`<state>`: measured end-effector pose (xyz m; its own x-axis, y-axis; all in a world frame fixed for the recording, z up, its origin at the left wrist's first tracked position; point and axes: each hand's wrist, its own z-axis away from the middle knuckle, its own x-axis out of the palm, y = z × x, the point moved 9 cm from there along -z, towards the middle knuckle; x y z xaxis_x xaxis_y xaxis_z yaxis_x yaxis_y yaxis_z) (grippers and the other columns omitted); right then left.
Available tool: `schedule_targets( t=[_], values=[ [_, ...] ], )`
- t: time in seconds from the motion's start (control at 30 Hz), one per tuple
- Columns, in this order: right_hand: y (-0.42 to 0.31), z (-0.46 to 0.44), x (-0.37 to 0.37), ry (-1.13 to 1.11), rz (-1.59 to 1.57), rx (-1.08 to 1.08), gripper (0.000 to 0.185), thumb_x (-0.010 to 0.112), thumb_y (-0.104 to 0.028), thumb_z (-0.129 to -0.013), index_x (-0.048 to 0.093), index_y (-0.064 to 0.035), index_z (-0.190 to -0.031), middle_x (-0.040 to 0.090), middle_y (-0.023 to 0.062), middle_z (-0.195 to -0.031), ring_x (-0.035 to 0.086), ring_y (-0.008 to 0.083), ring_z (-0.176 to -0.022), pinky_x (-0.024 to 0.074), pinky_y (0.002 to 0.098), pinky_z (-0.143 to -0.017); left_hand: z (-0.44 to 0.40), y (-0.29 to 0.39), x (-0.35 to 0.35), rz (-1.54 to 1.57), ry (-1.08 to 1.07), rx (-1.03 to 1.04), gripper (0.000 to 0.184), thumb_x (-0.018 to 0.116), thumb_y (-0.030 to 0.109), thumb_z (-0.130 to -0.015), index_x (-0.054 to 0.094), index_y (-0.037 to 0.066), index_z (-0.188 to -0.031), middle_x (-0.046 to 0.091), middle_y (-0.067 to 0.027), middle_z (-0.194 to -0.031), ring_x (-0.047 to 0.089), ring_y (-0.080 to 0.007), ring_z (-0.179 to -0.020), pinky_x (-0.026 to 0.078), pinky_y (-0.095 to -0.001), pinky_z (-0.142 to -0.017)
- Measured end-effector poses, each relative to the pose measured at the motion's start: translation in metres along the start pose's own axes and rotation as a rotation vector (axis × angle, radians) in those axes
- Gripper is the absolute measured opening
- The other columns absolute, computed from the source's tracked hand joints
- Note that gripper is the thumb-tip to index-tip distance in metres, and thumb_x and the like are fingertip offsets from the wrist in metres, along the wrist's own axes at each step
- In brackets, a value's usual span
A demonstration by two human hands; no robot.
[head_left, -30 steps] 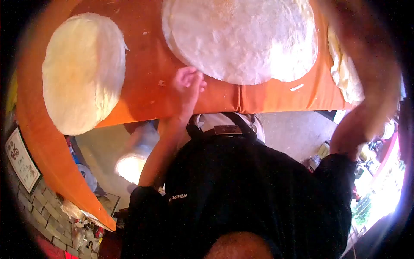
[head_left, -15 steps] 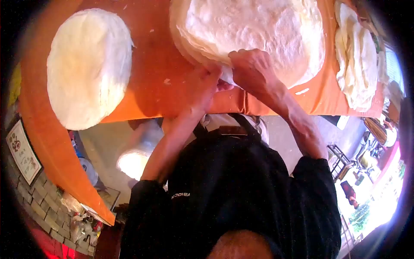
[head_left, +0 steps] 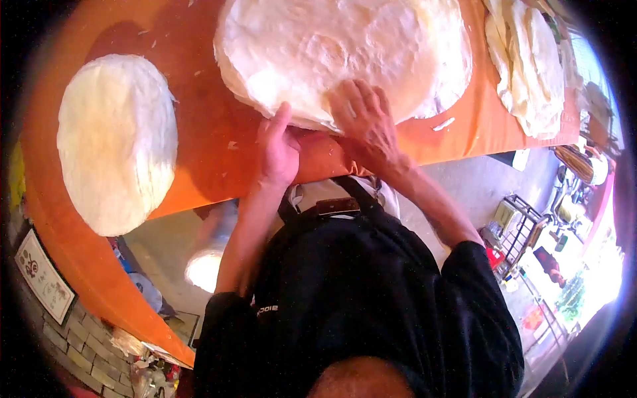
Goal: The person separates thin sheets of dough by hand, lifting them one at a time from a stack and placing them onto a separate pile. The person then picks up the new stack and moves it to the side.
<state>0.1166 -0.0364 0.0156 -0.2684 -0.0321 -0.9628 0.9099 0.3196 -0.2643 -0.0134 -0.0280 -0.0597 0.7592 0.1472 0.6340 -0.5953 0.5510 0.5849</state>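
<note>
A thick, rounded pad of white wadding (head_left: 298,53) lies at the top centre on an orange cloth (head_left: 199,132). My right hand (head_left: 365,123) rests palm down on the near edge of this pad, its fingers stretched out over the surface. Beside it, my left hand (head_left: 279,151) is held at the same edge with the thumb raised and apart, and the palm looks bare. The left fingertips are partly hidden, and I cannot tell whether they touch the underside of the pad.
A flatter oval sheet of white wadding (head_left: 116,142) lies on the left of the cloth. Folded white wadding (head_left: 527,69) sits at the right end. Below the table's front edge are a bright round lamp-like thing (head_left: 204,270), a framed sign (head_left: 45,275) and a metal rack (head_left: 521,229).
Both hands have let go of the pinched edge. My right hand now lies flat on the pad; my left hand has opened and moved leftward. The view has shifted, and the pad's edge looks smoother.
</note>
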Motion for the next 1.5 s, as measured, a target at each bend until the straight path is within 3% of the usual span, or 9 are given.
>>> schedule_targets(
  t=[0.1,0.5,0.7,0.83,0.93,1.1,1.23,1.33,1.5],
  values=[
    [-0.010,-0.025,0.016,0.120,0.066,0.002,0.051,0.059,-0.010,-0.072,0.050,-0.0010,-0.121,0.048,0.0213,-0.123,0.044,0.0390,-0.117,0.0358,0.0489,-0.098,-0.009,0.018,0.003,-0.043,0.118,0.142,0.043,0.067,0.025,-0.086,0.055,0.003,-0.121,0.060,-0.0070,-0.114,0.058,-0.0180,-0.103,0.051,-0.0395,-0.080],
    [-0.004,-0.016,-0.020,0.059,0.004,-0.048,0.065,0.069,-0.039,-0.075,0.050,-0.0077,-0.129,0.050,0.0199,-0.128,0.045,0.0389,-0.121,0.0355,0.0524,-0.101,-0.034,0.025,-0.037,-0.090,0.341,0.092,0.034,0.067,0.005,-0.071,0.060,-0.003,-0.103,0.062,-0.0085,-0.100,0.059,-0.0189,-0.084,0.048,-0.0310,-0.077],
    [0.034,-0.024,-0.049,0.364,-0.057,-0.084,0.036,0.067,-0.020,-0.074,0.060,-0.0121,-0.108,0.063,0.0113,-0.097,0.062,0.0306,-0.091,0.0521,0.0404,-0.074,-0.029,0.067,0.014,0.024,0.206,0.042,0.033,0.064,0.020,-0.082,0.056,0.001,-0.107,0.060,-0.0094,-0.098,0.061,-0.0220,-0.088,0.056,-0.0363,-0.063],
    [0.019,-0.085,-0.081,0.173,-0.086,-0.153,0.013,0.061,-0.013,-0.071,0.063,-0.0123,-0.084,0.058,0.0138,-0.065,0.062,0.0321,-0.073,0.0509,0.0424,-0.063,-0.034,0.105,0.023,0.255,-0.008,0.190,0.054,0.060,0.047,-0.087,0.054,0.001,-0.114,0.060,-0.0165,-0.102,0.060,-0.0298,-0.094,0.053,-0.0457,-0.083],
    [-0.022,-0.126,-0.169,0.255,-0.113,-0.415,0.016,0.068,-0.013,-0.078,0.067,-0.0075,-0.093,0.066,0.0098,-0.081,0.064,0.0240,-0.071,0.0512,0.0351,-0.063,-0.041,0.109,0.018,0.384,-0.142,0.104,0.064,0.052,0.052,-0.090,0.049,-0.004,-0.120,0.056,-0.0265,-0.112,0.053,-0.0408,-0.110,0.043,-0.0509,-0.098],
    [0.051,-0.142,-0.234,0.274,-0.610,-0.038,0.019,0.068,-0.014,-0.079,0.066,-0.0055,-0.096,0.066,0.0085,-0.085,0.064,0.0214,-0.073,0.0510,0.0337,-0.066,-0.071,0.127,-0.075,-0.057,0.057,0.379,0.059,0.053,0.044,-0.093,0.045,-0.002,-0.128,0.051,-0.0192,-0.127,0.048,-0.0351,-0.120,0.041,-0.0483,-0.102],
    [0.150,-0.126,-0.136,0.129,-1.249,0.406,0.022,0.069,-0.014,-0.080,0.065,-0.0040,-0.099,0.067,0.0074,-0.087,0.063,0.0193,-0.074,0.0508,0.0326,-0.067,-0.008,0.150,-0.052,0.228,0.009,0.375,0.054,0.056,0.033,-0.092,0.042,0.004,-0.135,0.049,-0.0126,-0.133,0.044,-0.0298,-0.123,0.033,-0.0463,-0.108],
    [0.209,-0.098,0.004,-0.258,-1.186,0.549,0.034,0.070,-0.020,-0.081,0.061,0.0013,-0.107,0.064,0.0062,-0.096,0.061,0.0160,-0.083,0.0498,0.0304,-0.076,-0.013,0.126,-0.087,0.060,0.313,0.328,0.046,0.060,0.022,-0.090,0.048,-0.002,-0.128,0.054,-0.0110,-0.127,0.049,-0.0251,-0.119,0.039,-0.0404,-0.103],
    [0.211,-0.079,0.023,0.041,-1.032,0.599,0.049,0.071,-0.045,-0.077,0.060,-0.0011,-0.095,0.057,0.0037,-0.081,0.054,0.0137,-0.074,0.0452,0.0298,-0.067,-0.018,0.108,-0.110,-0.331,0.466,0.358,0.040,0.058,0.024,-0.090,0.054,-0.003,-0.119,0.057,-0.0116,-0.120,0.055,-0.0233,-0.108,0.043,-0.0356,-0.094]
  ],
)
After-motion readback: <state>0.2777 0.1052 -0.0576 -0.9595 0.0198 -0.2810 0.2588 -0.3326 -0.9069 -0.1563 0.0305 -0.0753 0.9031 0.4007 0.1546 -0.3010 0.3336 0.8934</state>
